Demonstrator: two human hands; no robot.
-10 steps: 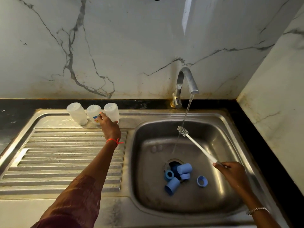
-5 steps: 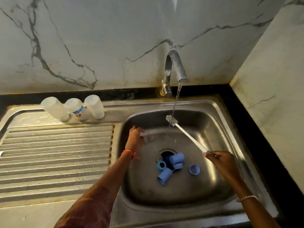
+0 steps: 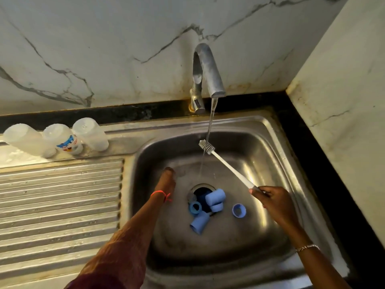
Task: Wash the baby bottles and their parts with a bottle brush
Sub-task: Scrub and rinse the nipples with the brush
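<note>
Holding the bottle brush [image 3: 229,166] by the very end of its thin white handle, the fingers of my right hand [image 3: 273,200] are curled round it at the right of the frame, and the small bristled head sits in the water stream [image 3: 210,126] falling from the tap [image 3: 206,74] at upper centre. I judge the brush light and fairly stiff, but long enough to wobble from so far back; for scrubbing I would slide my grip nearer the middle. My left hand [image 3: 166,180] reaches down into the sink [image 3: 270,142] at centre frame, left of the drain [image 3: 199,189]. It points away from me and I cannot tell whether its fingers are spread or closed, nor whether they touch the steel. The blue caps [image 3: 215,197] and blue rings [image 3: 239,210] lie clustered over and beside the drain, lower centre, one ring a little apart to the right. They look like small, hard, hollow plastic, wet and likely slippery, so I would pinch one across its rim or hook a fingertip inside rather than squeeze its smooth wall. Three clear bottles [image 3: 62,140] stand upside down, side by side, at the upper left of the frame, on the flat strip above the ribbed surface [image 3: 62,205]. They seem light and easy to topple, best taken round the body.
</note>
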